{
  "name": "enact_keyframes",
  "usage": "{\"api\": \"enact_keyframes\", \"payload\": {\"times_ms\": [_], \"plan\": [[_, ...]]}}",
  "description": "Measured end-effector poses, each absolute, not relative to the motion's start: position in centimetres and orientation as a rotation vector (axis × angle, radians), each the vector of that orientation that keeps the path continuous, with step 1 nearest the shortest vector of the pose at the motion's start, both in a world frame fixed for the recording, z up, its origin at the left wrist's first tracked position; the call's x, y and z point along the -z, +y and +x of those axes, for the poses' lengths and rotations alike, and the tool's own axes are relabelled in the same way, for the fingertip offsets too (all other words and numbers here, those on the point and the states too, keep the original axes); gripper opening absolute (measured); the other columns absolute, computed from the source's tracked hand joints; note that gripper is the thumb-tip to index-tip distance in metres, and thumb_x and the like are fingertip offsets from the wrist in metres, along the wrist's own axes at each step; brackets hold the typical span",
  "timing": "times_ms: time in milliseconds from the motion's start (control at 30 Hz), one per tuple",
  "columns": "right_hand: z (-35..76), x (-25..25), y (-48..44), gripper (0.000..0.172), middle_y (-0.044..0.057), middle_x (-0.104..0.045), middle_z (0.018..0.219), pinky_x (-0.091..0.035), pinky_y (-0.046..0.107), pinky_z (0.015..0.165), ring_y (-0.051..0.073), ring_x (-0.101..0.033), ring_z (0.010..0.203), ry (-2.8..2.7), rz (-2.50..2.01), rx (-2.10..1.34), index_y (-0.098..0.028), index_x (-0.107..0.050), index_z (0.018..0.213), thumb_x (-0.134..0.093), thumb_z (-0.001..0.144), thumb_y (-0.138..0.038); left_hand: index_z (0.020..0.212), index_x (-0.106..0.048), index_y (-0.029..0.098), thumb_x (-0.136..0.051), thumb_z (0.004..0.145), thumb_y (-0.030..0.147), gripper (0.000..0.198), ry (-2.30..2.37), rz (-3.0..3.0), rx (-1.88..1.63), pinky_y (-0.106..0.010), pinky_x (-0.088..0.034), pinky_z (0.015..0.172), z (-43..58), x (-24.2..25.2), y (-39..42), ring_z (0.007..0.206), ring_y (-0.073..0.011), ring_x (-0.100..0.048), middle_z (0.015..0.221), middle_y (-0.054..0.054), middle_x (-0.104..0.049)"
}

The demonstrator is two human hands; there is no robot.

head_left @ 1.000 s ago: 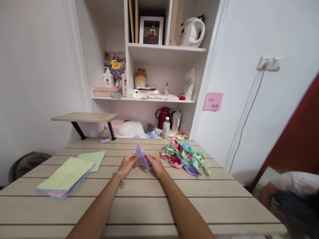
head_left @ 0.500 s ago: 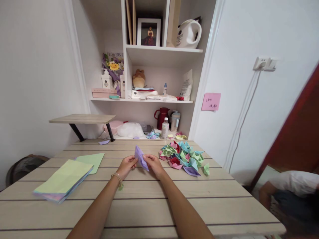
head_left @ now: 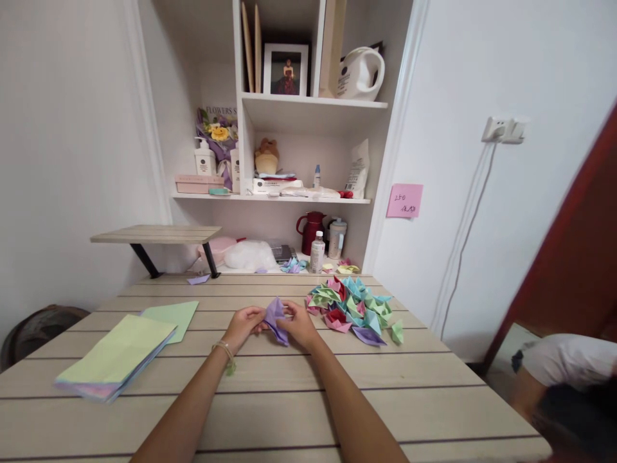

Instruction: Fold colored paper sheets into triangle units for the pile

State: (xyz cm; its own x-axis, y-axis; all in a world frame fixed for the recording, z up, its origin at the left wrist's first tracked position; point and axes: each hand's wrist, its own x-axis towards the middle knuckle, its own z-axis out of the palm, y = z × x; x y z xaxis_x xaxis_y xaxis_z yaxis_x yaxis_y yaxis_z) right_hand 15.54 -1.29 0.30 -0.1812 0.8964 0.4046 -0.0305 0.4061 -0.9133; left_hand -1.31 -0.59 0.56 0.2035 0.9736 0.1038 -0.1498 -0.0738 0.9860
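Observation:
A folded purple paper [head_left: 276, 316] is held just above the wooden table [head_left: 270, 399], near its middle. My left hand [head_left: 245, 323] pinches its left side, fingers closed on it. My right hand [head_left: 297, 323] grips its right side, fingers closed too. A beaded bracelet sits on my left wrist. Just to the right of my hands lies a pile of folded paper shapes [head_left: 357, 307] in pink, green, blue and purple.
A stack of pastel paper sheets [head_left: 116, 357] lies at the left, with a green sheet [head_left: 171, 316] behind it. Shelves [head_left: 294, 199] with bottles, a red jug and a photo frame stand at the back. Another person [head_left: 563, 379] is low at the right edge.
The purple paper stood up in a tall point before; now it is lower and more bunched between my hands. The view has tilted slightly, shifting things down in the picture.

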Motion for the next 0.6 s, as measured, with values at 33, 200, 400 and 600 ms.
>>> {"api": "enact_keyframes", "payload": {"times_ms": [33,200,400,600], "plan": [[15.45,-0.26,-1.25,0.031,0.003,-0.064,0.076,-0.044,0.022,0.055,0.013,-0.057,0.063,-1.539,-0.797,-0.968,-0.015,-0.062,0.088,-0.059,0.057,-0.013,0.074,-0.062,0.010,-0.070,0.056,0.037,0.034,0.893,1.233,-1.178,-0.019,-0.039,0.044,-1.28,-0.65,-0.67,0.044,-0.0088,-0.053,0.055,-0.005,-0.063],[15.22,0.09,-0.84,0.022,0.003,-0.065,0.071,-0.045,0.024,0.058,0.016,-0.057,0.065,-1.523,-0.854,-0.815,-0.015,-0.066,0.073,-0.051,0.057,-0.011,0.075,-0.063,0.010,-0.067,0.060,0.042,0.035,0.851,1.106,-1.139,-0.020,-0.043,0.051,-0.98,-0.78,-0.90,0.049,-0.0100,-0.056,0.058,-0.004,-0.062],[15.37,0.27,-0.74,0.026,0.002,-0.066,0.072,-0.043,0.022,0.052,0.012,-0.054,0.054,-1.479,-0.861,-0.937,-0.016,-0.067,0.075,-0.052,0.055,-0.010,0.080,-0.064,0.011,-0.075,0.052,0.028,0.035,0.900,1.120,-1.135,-0.021,-0.045,0.055,-0.95,-0.58,-0.93,0.058,-0.0125,-0.060,0.068,-0.005,-0.067],[15.32,0.33,-0.87,0.023,0.000,-0.062,0.056,-0.043,0.023,0.049,0.011,-0.053,0.046,-1.407,-0.753,-1.280,-0.014,-0.066,0.077,-0.061,0.055,-0.020,0.084,-0.061,0.012,-0.075,0.051,0.029,0.040,0.901,1.138,-1.261,-0.023,-0.045,0.053,-1.39,-0.69,-0.88,0.057,-0.0155,-0.062,0.068,-0.007,-0.068]]}}
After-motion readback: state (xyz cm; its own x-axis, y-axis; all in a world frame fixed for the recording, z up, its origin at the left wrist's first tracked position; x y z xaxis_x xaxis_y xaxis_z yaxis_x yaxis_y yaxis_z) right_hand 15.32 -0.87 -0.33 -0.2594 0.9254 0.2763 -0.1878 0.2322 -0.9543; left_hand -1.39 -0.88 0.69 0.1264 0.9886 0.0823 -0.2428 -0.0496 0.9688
